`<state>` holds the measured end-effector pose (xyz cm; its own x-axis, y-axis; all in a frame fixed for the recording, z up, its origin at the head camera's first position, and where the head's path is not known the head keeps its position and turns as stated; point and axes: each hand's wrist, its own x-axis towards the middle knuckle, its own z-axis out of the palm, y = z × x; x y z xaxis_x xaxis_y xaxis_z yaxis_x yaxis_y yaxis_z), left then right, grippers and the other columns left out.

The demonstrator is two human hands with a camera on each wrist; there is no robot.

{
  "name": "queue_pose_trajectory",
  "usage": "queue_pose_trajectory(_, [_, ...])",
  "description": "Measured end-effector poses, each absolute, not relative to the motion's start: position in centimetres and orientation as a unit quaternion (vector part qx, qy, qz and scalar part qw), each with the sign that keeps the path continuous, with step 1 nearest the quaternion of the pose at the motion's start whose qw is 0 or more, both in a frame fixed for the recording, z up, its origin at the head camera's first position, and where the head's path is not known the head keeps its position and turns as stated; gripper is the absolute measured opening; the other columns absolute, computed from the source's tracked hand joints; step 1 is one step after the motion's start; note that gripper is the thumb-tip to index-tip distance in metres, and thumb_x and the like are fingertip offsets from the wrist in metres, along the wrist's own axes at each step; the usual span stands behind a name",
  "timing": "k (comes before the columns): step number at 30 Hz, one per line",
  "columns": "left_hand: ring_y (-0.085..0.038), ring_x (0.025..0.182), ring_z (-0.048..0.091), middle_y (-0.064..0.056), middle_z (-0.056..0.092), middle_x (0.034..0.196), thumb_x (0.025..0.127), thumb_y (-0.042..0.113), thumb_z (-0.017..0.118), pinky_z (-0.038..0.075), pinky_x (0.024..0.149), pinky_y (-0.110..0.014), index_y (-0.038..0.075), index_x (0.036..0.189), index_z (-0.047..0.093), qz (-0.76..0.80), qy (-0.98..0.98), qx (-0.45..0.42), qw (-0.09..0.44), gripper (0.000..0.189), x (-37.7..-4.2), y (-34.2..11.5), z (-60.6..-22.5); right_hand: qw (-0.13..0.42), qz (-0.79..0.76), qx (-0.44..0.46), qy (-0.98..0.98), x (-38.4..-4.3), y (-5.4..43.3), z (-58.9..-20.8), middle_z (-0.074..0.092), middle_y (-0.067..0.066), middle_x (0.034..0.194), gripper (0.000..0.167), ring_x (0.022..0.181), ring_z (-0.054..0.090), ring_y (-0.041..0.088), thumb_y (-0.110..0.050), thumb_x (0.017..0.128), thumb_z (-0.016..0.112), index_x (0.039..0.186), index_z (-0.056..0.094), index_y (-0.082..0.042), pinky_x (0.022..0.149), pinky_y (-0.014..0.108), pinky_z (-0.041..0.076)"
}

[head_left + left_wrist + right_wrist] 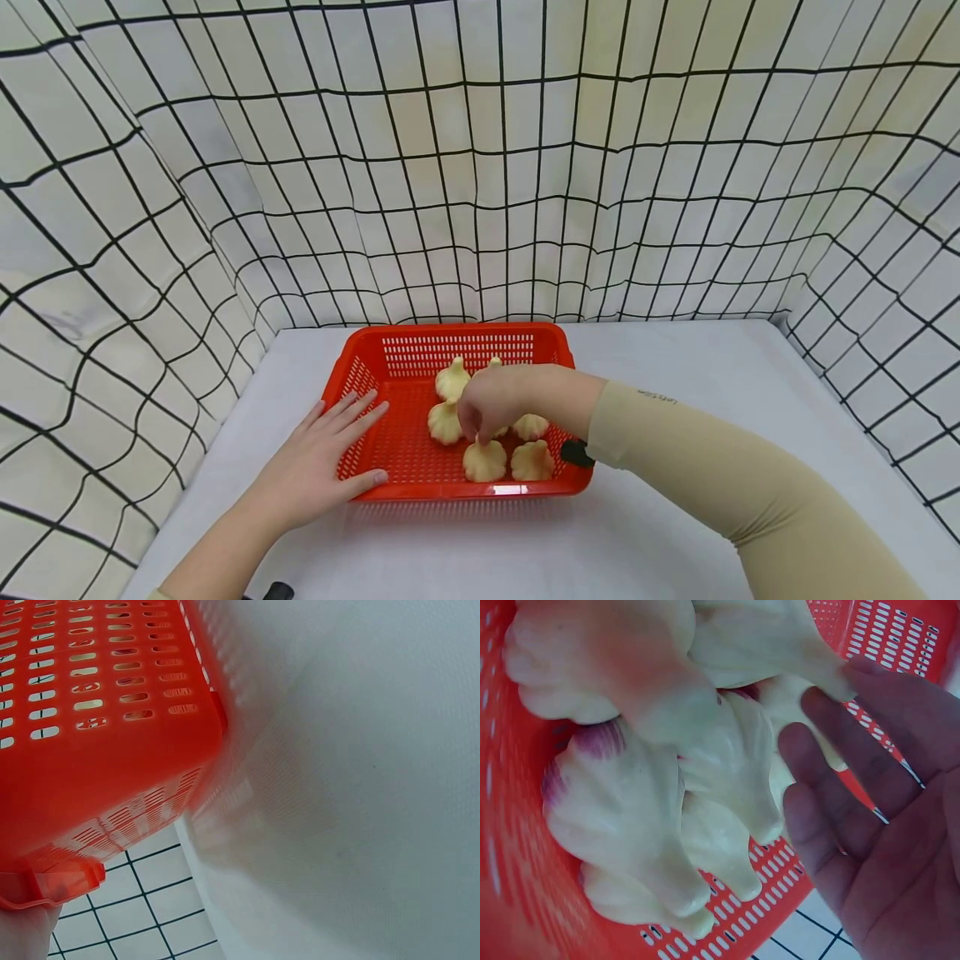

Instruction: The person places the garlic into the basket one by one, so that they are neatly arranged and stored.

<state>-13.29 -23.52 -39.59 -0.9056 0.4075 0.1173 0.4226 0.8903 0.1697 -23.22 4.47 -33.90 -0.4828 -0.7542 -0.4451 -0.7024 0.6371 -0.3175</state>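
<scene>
A red perforated plastic basket [420, 490] holds several pale garlic bulbs, mostly on its right side. My right hand [498, 400] reaches inside and pinches the stem of a garlic bulb [484, 462] near the front wall. In the right wrist view, thumb and index finger meet at that bulb's neck [832, 671], while the other fingers extend loosely. Other bulbs [622, 817], some with purple streaks, lie heaped beside it. With fingers spread, my left hand [322, 454] rests at the basket's left rim. The left wrist view shows the basket's outer wall [112, 765] and a bit of that hand.
The basket stands on a white-covered table [675, 350]. Black netting [502, 200] over white sheeting surrounds the table at the back and both sides. More bulbs, such as one garlic bulb [532, 461] at the front right, sit close to my right hand.
</scene>
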Motion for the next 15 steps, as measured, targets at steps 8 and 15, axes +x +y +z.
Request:
queue_pose_trajectory(8, [-0.033,0.147,0.026,-0.002,0.027,0.162,0.086,0.062,0.065,-0.001,0.122,-0.046,0.027,0.156,0.034,-0.098,-0.971,-0.216,0.043,0.085,-13.19,-23.75,-39.66,0.304,-0.036,-0.397,0.865,-23.24,5.3,-33.57,0.066,-0.014,0.084,0.007,0.083,0.057,0.009,-0.018,0.088,0.076,0.089,0.074,-0.025,0.076,0.025,0.05])
queue_pose_trajectory(15, [-0.034,0.147,0.026,-0.003,0.028,0.162,0.085,0.062,0.066,0.004,0.122,-0.051,0.025,0.156,0.035,-0.1,-0.971,-0.214,0.039,0.085,-13.24,-23.62,-39.59,0.305,-0.033,-0.404,0.862,-23.27,5.53,-33.41,0.065,-0.015,0.086,0.007,0.083,0.057,0.009,-0.019,0.088,0.076,0.093,0.075,-0.024,0.076,0.024,0.051])
